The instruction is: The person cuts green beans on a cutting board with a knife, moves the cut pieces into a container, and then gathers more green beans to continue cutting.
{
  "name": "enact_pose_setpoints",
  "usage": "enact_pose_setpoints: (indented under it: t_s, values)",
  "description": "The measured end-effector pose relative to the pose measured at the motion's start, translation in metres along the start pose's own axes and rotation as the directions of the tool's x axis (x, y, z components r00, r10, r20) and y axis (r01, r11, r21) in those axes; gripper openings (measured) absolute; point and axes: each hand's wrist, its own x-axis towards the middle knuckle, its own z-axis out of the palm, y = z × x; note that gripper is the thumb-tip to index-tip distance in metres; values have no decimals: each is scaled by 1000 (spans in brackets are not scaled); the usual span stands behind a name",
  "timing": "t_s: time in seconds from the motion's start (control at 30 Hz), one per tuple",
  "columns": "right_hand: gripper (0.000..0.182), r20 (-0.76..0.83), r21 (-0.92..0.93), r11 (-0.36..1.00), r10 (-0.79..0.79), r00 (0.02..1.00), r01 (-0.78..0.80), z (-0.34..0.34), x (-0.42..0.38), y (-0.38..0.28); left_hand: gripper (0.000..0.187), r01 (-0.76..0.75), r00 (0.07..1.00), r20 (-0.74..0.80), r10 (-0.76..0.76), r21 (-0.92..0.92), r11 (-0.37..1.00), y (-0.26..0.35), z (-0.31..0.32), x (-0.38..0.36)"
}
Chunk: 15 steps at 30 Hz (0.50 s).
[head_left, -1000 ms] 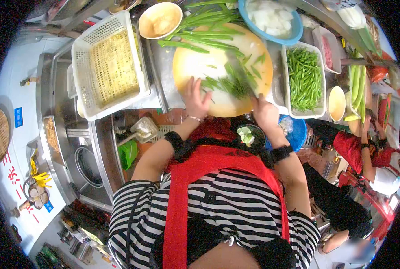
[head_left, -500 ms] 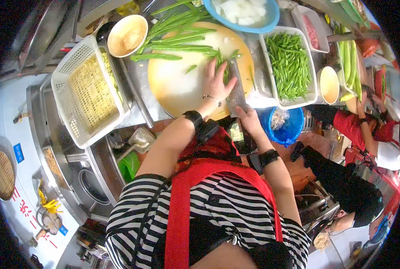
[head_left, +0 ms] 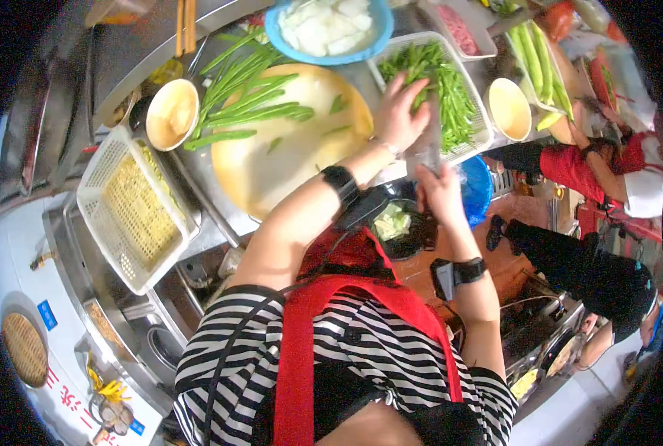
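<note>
My left hand (head_left: 404, 123) is over the white mesh basket (head_left: 485, 143), its fingers curled on cut green beans (head_left: 421, 91) against the knife blade. My right hand (head_left: 441, 195) grips the handle of a broad kitchen knife (head_left: 431, 141), whose blurred blade reaches up beside my left hand. More cut beans (head_left: 456, 104) fill the basket. On the round cutting board (head_left: 294, 160) lie a few loose green pieces (head_left: 338, 104). Long uncut beans (head_left: 253, 104) spread over its upper left edge.
A blue bowl of white pieces (head_left: 328, 26) stands behind the board. Around it are a cream bowl (head_left: 172, 115), a basket of pale yellow strips (head_left: 140, 204), another bowl (head_left: 510, 110) and a blue-lined bin (head_left: 477, 189). Other people (head_left: 584, 175) work at right.
Both hands have moved right from the board to the bean basket, carrying the knife and the cut beans. The camera view has shifted too.
</note>
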Motion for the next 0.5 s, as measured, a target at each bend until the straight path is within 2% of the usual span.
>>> enact_pose_setpoints:
  t_s: [0.03, 0.1, 0.13, 0.2, 0.23, 0.3, 0.37, 0.43, 0.47, 0.5]
  values:
    - [13, -80, -125, 992, -6, 997, -4, -11, -2, -23, 41, -60, 998, -13, 60, -36, 998, 2, 19, 12]
    - [15, -107, -78, 997, -29, 994, 21, -39, 7, -31, 40, -61, 997, 51, 63, -32, 998, 2, 46, 28]
    - [16, -121, -127, 992, -25, 992, 9, -53, 15, -29, 40, -52, 993, 107, 53, -11, 999, 0, 61, 35]
    - [19, -164, -266, 964, -23, 986, -21, -73, 21, -27, 39, -110, 960, 275, 49, 210, 972, -19, 75, 43]
    - [19, -186, -262, 965, -24, 982, -26, -80, 20, -23, 39, -173, 934, 354, 47, 336, 926, -35, 80, 46]
    - [19, -227, -212, 977, -28, 973, -21, -91, 15, -10, 36, -149, 924, 378, -57, 492, 858, -57, 89, 55]
    - [18, -245, -172, 983, 17, 969, -61, -97, 10, 2, 38, -89, 879, 418, -230, 617, 782, -61, 86, 71]
    - [18, -255, -130, 989, 32, 966, -67, -101, 3, 15, 39, 127, 843, 324, -430, 656, 744, -72, 86, 79]
    - [18, -247, -115, 987, 79, 966, -110, -101, 0, 16, 41, 117, 837, 322, -443, 685, 719, -76, 83, 81]
    - [18, -263, -131, 989, 26, 964, -63, -101, -3, 21, 42, 103, 832, 324, -451, 708, 699, -79, 80, 85]
